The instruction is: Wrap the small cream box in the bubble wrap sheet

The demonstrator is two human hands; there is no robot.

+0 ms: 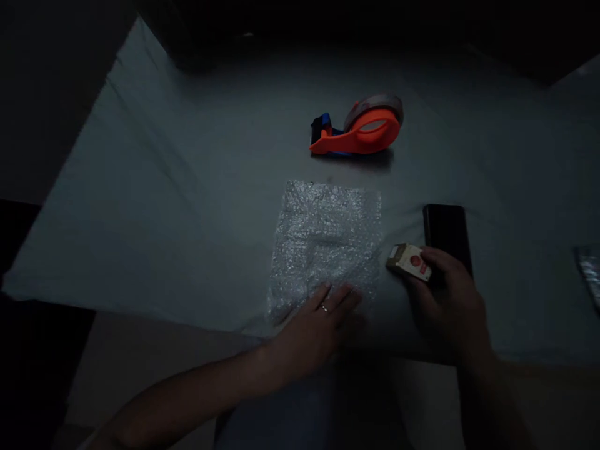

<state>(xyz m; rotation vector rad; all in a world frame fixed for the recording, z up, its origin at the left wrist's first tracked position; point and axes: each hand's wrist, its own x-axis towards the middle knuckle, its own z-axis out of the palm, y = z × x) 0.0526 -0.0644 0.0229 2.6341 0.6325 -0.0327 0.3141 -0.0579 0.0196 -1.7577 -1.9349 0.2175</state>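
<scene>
A sheet of clear bubble wrap (325, 240) lies flat on a pale cloth-covered table (164, 206). My left hand (319, 325), a ring on one finger, rests open with flat fingers on the wrap's near edge. My right hand (447, 300) is closed around a small tan and white box with a red mark (409, 261), held just right of the wrap and low over the table.
An orange and blue tape dispenser (359, 128) with a roll of clear tape sits beyond the wrap. A black phone (447, 230) lies behind my right hand. A shiny object (589, 275) shows at the right edge. The room is dim.
</scene>
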